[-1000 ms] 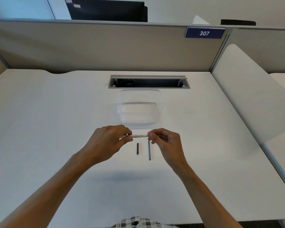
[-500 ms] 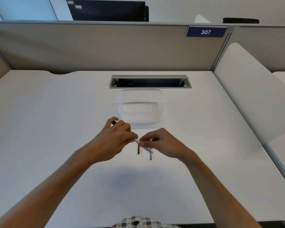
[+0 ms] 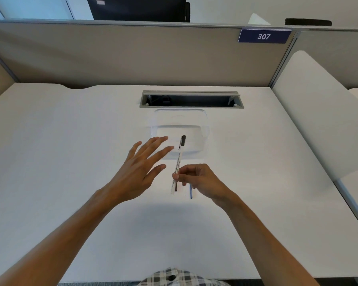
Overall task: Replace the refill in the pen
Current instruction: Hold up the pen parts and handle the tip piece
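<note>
A white pen (image 3: 179, 159) with a black cap points away from me toward the clear box. My right hand (image 3: 196, 178) pinches its lower part between thumb and fingertips. My left hand (image 3: 142, 168) hovers just left of the pen with fingers spread and holds nothing. On the desk lies a thin blue refill (image 3: 191, 193), partly hidden under my right hand. A short dark piece (image 3: 176, 186) lies right beside the pen's lower end.
A clear plastic box (image 3: 203, 122) stands on the white desk (image 3: 70, 162) just beyond my hands. Behind it is an open cable slot (image 3: 191, 99), then a beige partition (image 3: 132, 56) with a "307" sign. A white divider (image 3: 318, 112) borders the right side.
My left hand has let go of the pen and opened, moving left. My right hand now holds the pen alone and has swung it to point away from me.
</note>
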{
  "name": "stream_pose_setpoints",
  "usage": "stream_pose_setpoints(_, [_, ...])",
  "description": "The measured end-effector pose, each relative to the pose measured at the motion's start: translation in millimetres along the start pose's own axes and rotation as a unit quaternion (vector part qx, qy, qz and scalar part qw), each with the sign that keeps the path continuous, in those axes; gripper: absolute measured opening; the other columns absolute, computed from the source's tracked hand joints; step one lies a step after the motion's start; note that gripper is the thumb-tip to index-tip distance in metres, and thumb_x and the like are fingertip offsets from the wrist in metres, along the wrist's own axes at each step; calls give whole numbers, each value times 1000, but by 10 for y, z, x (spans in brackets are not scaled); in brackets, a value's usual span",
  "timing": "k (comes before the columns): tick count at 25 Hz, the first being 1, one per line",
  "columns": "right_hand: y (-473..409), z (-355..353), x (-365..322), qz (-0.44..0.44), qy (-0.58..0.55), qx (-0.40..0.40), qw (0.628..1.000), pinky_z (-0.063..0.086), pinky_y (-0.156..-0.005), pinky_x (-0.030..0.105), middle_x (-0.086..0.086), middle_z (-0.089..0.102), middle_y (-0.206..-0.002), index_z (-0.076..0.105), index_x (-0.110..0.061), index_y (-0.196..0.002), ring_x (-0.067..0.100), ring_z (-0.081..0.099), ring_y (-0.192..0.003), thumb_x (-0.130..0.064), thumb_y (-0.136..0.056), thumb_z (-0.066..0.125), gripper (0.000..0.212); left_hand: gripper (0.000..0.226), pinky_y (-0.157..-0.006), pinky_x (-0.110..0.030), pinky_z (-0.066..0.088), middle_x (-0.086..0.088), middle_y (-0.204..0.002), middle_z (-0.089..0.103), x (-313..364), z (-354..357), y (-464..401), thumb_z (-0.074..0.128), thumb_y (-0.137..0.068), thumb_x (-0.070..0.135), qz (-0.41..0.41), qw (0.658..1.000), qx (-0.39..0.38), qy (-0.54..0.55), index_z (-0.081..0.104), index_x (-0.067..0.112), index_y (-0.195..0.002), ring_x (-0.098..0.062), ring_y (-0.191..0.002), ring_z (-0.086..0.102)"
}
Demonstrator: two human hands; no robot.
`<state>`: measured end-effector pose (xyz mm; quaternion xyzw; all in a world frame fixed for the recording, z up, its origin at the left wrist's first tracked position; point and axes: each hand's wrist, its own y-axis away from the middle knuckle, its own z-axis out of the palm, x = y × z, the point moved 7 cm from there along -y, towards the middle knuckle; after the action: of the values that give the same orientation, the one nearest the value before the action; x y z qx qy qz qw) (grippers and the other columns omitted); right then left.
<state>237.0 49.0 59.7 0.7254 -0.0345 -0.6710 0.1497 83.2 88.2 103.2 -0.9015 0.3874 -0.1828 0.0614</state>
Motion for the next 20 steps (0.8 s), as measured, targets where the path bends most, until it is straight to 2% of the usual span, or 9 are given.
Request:
stream_pose_setpoints(2, [-26,-22,82,3,-15,47,999,46,-68,11,-6,75,-78,77,-6,-89,1,61,-63,-16,-85,76,10,56,-119,-45,6,5,-160,20,-190,92,103,25,-98,53,-36,999,1,-6,30,29,-149,-13,-147,14])
stream_pose_setpoints(5, [-56,-30,184,-5,-25,115,993,50,-75,25,1,78,-83,78,-8,-87,5,66,-71,-18,-81,79,12,67,-118,-50,10,1,-156,30,-583,338,361,21,-94,64,-99,994,-28,-38,37,25,-146,-19,-144,23])
stream_pose_setpoints(6, [-64,-30,208,-9,-26,134,991,51,-76,25,3,79,-84,78,-8,-87,6,68,-72,-18,-80,80,12,71,-117,-50,10,-1,-156,31,-702,433,459,18,-93,67,-118,991,-43,-48,38,23,-145,-20,-144,24])
stream_pose_setpoints(8, [-90,-21,244,-16,-8,169,985,49,-69,15,4,79,-84,77,-9,-86,5,69,-69,-18,-80,81,12,79,-116,-50,10,-3,-156,31,-882,586,631,13,-90,71,-148,985,-63,-65,39,21,-145,-22,-145,23])
stream_pose_setpoints(10, [-138,29,286,-18,38,201,979,48,-63,13,0,78,-80,77,-12,-84,10,70,-67,-21,-80,80,11,86,-116,-50,8,-3,-158,25,-1027,712,780,8,-87,75,-178,979,-78,-65,36,21,-147,-22,-146,18])
stream_pose_setpoints(12, [-197,113,366,-15,80,223,972,53,-68,23,-4,77,-77,76,-18,-81,13,71,-69,-26,-79,79,9,89,-117,-48,5,-1,-160,18,-1142,834,909,4,-84,77,-204,973,-92,-58,29,23,-150,-20,-148,10])
stream_pose_setpoints(14, [-260,209,418,-15,134,234,963,52,-70,29,-9,74,-73,76,-23,-80,8,66,-65,-32,-80,76,9,84,-117,-47,5,2,-161,12,-1203,919,998,5,-85,75,-222,969,-95,-50,21,27,-152,-18,-148,6])
stream_pose_setpoints(16, [-298,290,393,-34,203,238,949,47,-71,29,-13,70,-69,75,-24,-81,7,61,-64,-34,-83,71,11,77,-118,-47,6,4,-161,10,-1209,964,1047,9,-89,71,-229,969,-84,-47,17,29,-153,-17,-148,5])
stream_pose_setpoints(20, [-368,445,397,-57,354,200,912,37,-77,30,-8,74,-85,74,-27,-96,12,60,-76,-37,-92,62,16,67,-118,-48,10,4,-161,16,-1180,979,1067,18,-93,64,-235,969,-51,-53,21,31,-152,-17,-147,10])
